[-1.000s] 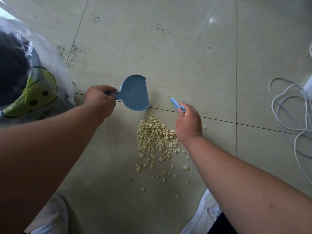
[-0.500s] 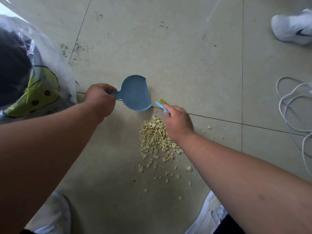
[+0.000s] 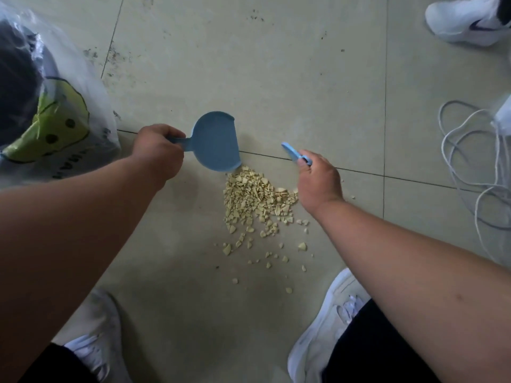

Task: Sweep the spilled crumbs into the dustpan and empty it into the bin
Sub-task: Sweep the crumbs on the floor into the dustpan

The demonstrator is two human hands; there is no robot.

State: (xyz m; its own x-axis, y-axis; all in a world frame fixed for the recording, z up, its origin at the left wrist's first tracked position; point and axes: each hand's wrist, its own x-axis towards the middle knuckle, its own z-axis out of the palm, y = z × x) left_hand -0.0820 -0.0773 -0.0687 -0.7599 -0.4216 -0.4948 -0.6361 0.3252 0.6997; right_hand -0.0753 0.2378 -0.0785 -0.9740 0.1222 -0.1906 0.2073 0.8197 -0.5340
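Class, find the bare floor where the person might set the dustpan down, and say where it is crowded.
Free: the tiles beyond the dustpan, between the bin bag and cable; also the floor between the person's own shoes. Crowded: around the crumbs, where the left hand and right hand work.

Bare floor tile (image 3: 290, 78) lies open beyond the dustpan (image 3: 214, 142) and crumbs (image 3: 255, 200). To the left a plastic bag (image 3: 55, 111) crowds in; to the right a white cable (image 3: 470, 161) loops, seemingly loose. Two shoes (image 3: 326, 327) hem the near side.
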